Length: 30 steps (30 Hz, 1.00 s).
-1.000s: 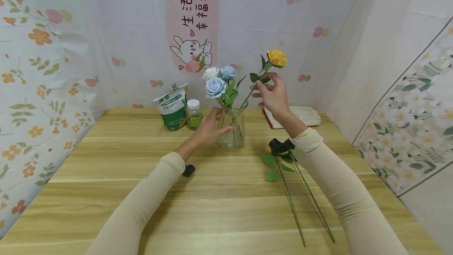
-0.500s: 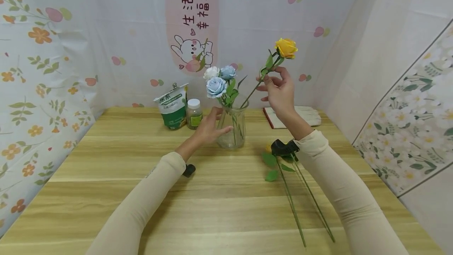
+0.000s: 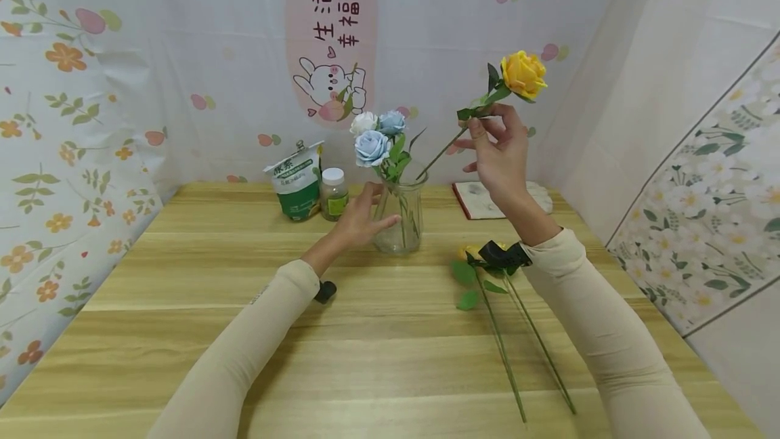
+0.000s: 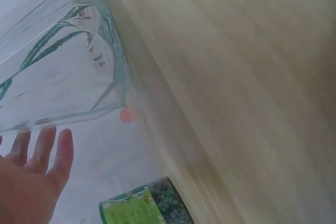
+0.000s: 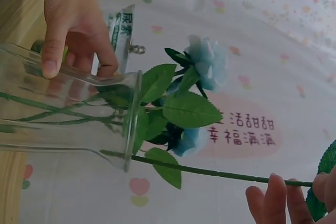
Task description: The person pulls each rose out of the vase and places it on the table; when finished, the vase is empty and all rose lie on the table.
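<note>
Roses (image 3: 496, 331) lie nearest us on the table (image 3: 390, 358). Our left hand (image 3: 358, 219) holds the vase (image 3: 407, 230), blue and white blooms (image 3: 372, 148) crowding its mouth. Our right hand (image 3: 503, 154) pinches the yellow rose (image 3: 498, 94), its stem slanting up rightward from inside the rim; it has risen and leaned further since earlier. Jar (image 3: 334, 195) and pouch (image 3: 297, 188) stand behind.

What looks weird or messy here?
Nothing looks spilled or broken. The oddest bit is the yellow rose: it leans way out sideways, with only its stem's tip inside the vase. It probably looks askew just because the right hand is holding it there.
</note>
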Tool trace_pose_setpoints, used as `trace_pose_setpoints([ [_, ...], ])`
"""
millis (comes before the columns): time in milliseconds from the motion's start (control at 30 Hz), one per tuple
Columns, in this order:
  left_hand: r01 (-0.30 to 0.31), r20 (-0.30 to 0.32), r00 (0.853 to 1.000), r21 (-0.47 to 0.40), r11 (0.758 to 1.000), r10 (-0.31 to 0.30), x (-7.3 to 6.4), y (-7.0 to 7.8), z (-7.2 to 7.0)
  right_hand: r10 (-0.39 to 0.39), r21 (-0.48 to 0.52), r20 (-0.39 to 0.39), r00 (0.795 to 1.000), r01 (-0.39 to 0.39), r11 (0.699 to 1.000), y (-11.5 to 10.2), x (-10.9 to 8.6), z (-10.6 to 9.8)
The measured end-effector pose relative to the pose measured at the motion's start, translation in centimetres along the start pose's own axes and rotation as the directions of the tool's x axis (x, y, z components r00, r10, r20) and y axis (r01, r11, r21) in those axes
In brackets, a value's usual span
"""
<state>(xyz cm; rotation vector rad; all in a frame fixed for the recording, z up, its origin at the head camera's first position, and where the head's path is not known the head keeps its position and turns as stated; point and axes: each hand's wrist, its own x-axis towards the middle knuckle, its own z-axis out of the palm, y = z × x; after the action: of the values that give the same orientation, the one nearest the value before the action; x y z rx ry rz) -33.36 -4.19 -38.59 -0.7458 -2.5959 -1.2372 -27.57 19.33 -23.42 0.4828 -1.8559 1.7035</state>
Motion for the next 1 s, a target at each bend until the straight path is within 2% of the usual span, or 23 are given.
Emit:
trace_pose_setpoints([
  [100,-0.005,0.0,1.0,0.0,1.0,0.005,0.0,-0.1,0.0,-0.041,-0.009,-0.019,0.999,0.041,0.999,-0.5,-0.2,-0.3],
  [267,-0.024,-0.011,1.0,-0.001,1.0,0.024,0.0,-0.2,0.1,-0.125,0.09,-0.089,0.988,0.133,0.987,-1.9,-0.5,-1.0],
  [400,-0.018,-0.005,1.0,-0.005,1.0,0.018,0.0,-0.1,0.1,-0.127,0.144,-0.13,0.983,0.146,0.979,-2.9,-1.0,-1.7],
  [533,-0.014,-0.007,1.0,-0.005,1.0,0.014,0.0,-0.1,0.0,-0.142,0.102,-0.101,0.985,0.152,0.983,-2.9,-1.8,-2.4],
  [633,-0.011,-0.01,1.0,-0.007,1.0,0.011,0.0,-0.1,0.0,-0.125,0.065,-0.061,0.99,0.129,0.99,-2.6,-2.6,-3.1],
  [833,-0.014,-0.004,1.0,-0.01,1.0,0.014,0.0,-0.2,0.1,0.0,-0.01,0.008,1.0,0.001,1.0,-1.7,-4.4,-4.9],
  [1000,-0.03,-0.007,1.0,-0.005,1.0,0.03,0.0,-0.1,0.0,0.063,-0.153,0.071,0.995,-0.052,0.987,-1.0,-5.9,-5.9],
])
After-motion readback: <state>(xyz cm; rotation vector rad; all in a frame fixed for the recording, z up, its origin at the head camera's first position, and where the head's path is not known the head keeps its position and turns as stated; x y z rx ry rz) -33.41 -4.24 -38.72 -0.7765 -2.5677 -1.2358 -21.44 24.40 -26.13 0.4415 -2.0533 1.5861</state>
